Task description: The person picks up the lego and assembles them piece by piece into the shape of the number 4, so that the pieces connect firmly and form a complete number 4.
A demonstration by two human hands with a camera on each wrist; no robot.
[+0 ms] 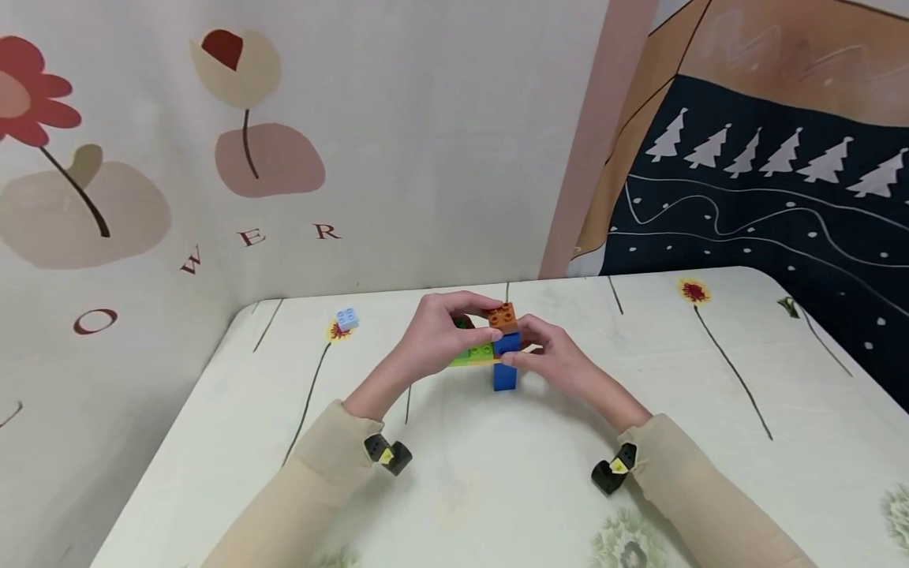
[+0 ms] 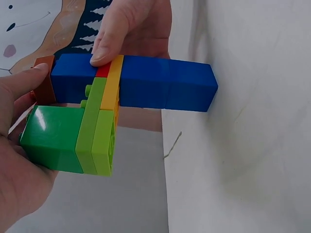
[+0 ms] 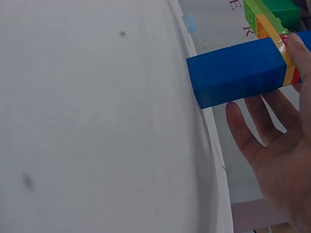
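A structure of toy building bricks stands upright on the table between the hands. Blue bricks (image 1: 505, 377) form its column, with thin red (image 2: 102, 71) and yellow (image 2: 112, 80) layers partway up. A brown-orange brick (image 1: 503, 318) sits at the top. Light green bricks (image 1: 480, 352) and a dark green brick (image 2: 51, 138) jut out on the left side. The left hand (image 1: 442, 335) pinches the brown-orange brick between thumb and fingers. From the right, the right hand (image 1: 557, 359) grips the column, its thumb at the red layer in the right wrist view.
A light blue brick (image 1: 347, 319) lies alone toward the table's back left. The table (image 1: 454, 473) has a white flower-print cover. Behind it hangs a pale printed curtain (image 1: 426, 158), with a dark tree-patterned cloth (image 1: 767, 197) at right. Each wrist wears a small black camera (image 1: 388, 454).
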